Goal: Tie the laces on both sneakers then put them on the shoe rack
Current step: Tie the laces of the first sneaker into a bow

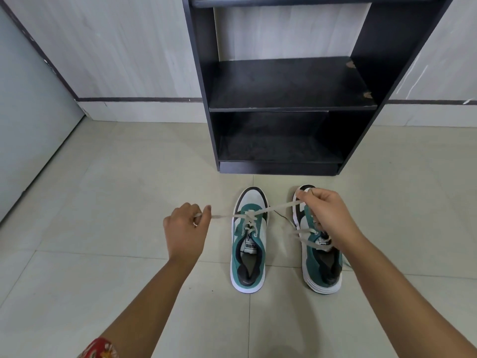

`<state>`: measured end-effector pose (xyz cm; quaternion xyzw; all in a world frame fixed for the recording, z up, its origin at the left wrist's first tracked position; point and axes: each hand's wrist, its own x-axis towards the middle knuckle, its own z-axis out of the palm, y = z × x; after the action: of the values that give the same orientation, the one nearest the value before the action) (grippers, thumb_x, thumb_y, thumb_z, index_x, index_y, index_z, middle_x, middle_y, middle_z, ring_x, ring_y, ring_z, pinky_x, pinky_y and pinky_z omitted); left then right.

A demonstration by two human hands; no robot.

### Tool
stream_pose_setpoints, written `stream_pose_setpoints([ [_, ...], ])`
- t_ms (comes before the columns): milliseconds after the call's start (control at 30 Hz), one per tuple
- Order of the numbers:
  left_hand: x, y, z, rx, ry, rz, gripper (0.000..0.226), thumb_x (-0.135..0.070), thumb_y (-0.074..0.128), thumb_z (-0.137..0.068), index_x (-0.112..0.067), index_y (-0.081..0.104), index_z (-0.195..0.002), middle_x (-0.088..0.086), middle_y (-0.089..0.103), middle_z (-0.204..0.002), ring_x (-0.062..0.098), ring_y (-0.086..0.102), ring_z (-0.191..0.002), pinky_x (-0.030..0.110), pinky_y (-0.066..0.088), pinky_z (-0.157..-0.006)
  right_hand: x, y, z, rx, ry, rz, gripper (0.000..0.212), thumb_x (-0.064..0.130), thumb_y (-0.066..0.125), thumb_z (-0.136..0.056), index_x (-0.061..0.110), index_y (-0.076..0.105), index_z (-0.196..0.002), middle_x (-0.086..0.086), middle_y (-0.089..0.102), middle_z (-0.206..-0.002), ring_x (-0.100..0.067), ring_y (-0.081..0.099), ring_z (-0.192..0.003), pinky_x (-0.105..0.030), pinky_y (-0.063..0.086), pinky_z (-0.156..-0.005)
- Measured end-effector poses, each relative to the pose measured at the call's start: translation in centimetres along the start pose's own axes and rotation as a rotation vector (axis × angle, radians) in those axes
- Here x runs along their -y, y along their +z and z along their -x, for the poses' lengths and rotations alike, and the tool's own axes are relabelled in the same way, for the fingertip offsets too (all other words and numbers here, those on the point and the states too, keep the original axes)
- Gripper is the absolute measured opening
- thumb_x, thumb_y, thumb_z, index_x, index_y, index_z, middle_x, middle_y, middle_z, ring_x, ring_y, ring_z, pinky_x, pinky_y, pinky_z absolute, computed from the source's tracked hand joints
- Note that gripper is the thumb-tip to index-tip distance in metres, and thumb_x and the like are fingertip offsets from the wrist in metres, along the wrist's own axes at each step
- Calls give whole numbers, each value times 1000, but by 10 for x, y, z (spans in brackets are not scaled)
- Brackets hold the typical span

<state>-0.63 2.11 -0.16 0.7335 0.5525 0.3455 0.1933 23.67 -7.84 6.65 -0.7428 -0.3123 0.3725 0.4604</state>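
Observation:
Two white, teal and black sneakers stand side by side on the tiled floor, toes toward the rack. The left sneaker (249,244) has its pale lace crossed over the tongue and drawn out to both sides. My left hand (186,228) pinches one lace end to the left of that shoe. My right hand (327,210) pinches the other end, stretched taut over the toe of the right sneaker (321,264). That shoe's own lace lies loose across its tongue. The black shoe rack (291,107) stands just beyond the shoes.
The rack has an open middle shelf and a lower shelf, both bare, and stands against a pale wall with a dark stripe. A grey door panel is at the far left. Beige floor tiles spread all around the shoes.

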Motion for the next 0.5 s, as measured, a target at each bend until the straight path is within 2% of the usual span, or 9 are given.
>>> stream_pose_setpoints([
  [67,14,1,2,83,-118,-149,43,-21,55,-84,-16,30,-49,-2,32,-50,24,37,-50,33,29,-64,-10,-7,-5,-79,-49,362,39,27,61,-84,7,42,-56,-4,39,-51,-18,36,-47,-27,31,-49],
  [133,27,2,6,374,-223,-422,26,-28,51,-82,-19,50,-57,1,51,-63,27,55,-66,33,35,-70,-20,-9,-4,-14,5,726,34,26,60,-79,13,41,-54,-2,43,-55,-20,42,-54,-28,30,-50],
  [167,30,2,9,555,-256,-583,18,-34,51,-82,-22,61,-74,1,59,-82,25,61,-83,34,39,-77,-24,-7,-2,83,59,911,27,27,59,-77,15,45,-57,-1,46,-61,-21,45,-60,-27,30,-51],
  [233,36,6,19,805,-269,-766,32,-40,53,-82,-25,59,-109,1,58,-114,22,57,-106,35,39,-91,-30,3,6,281,138,1211,12,29,56,-78,18,60,-82,0,58,-84,-22,56,-80,-27,39,-61],
  [300,38,14,27,785,-177,-641,38,-33,53,-84,-28,53,-121,-1,56,-125,20,55,-112,34,40,-94,-36,14,11,372,71,1339,30,34,52,-84,17,60,-108,-4,61,-109,-24,57,-101,-31,44,-75],
  [333,35,18,29,728,-112,-490,37,-28,52,-86,-28,53,-123,-2,56,-128,18,55,-113,33,41,-94,-39,20,13,365,-9,1325,34,39,49,-88,17,59,-112,-5,59,-115,-25,55,-107,-33,45,-80],
  [433,19,26,29,634,-43,-37,31,-16,52,-86,-26,61,-114,-7,59,-123,13,54,-112,27,41,-94,-46,42,16,318,-226,1141,36,47,44,-90,21,62,-108,-3,62,-112,-23,53,-106,-36,46,-86],
  [500,9,29,29,613,-54,49,26,-21,53,-82,-24,65,-105,-9,62,-117,10,54,-108,24,40,-92,-51,59,21,317,-253,1036,38,53,50,-85,22,63,-104,1,65,-105,-20,55,-101,-35,48,-84],
])
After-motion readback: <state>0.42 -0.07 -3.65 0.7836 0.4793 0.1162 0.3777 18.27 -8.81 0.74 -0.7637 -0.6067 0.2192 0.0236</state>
